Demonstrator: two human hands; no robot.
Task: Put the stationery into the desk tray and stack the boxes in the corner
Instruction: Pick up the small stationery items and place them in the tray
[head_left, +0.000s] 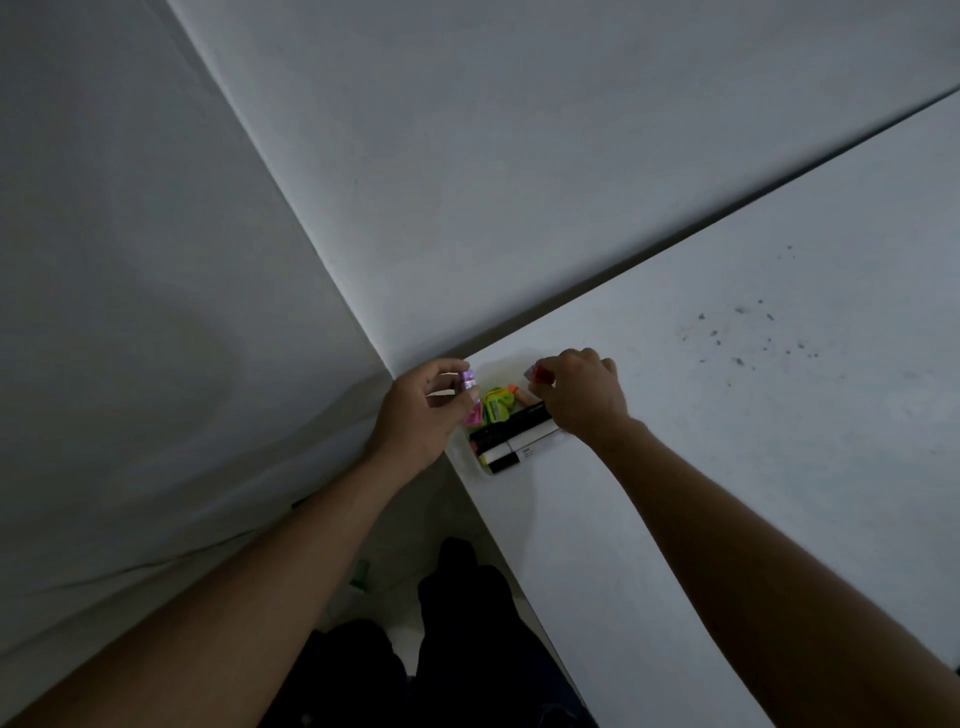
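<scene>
"Pink piece (470, 384), shiny, is that what the left hand (415, 410) has?"

"Yes, pinched at the fingertips. The right hand (582, 395) pinches a small red piece (541, 373) the same way. Neither hand is free, and the two are apart."

"And the desk tray (477, 457)?"

"It sits between the two hands and just under them, on the table (727, 415) corner. It's a shallow white tray. Its long axis runs across from beneath the left fingers toward the right wrist."

"Which hand is closer?"

"The left, I'd say. Its pink piece hangs right over the tray's near end, while the red one sits toward the far rim, so both probably only need lowering and letting go."

"What's in the tray?"

"A green sharpener (496, 406), something orange beside it, and black-and-white bars (511, 434) lying along the long axis. I can't tell whether those are boxes or markers."
</scene>
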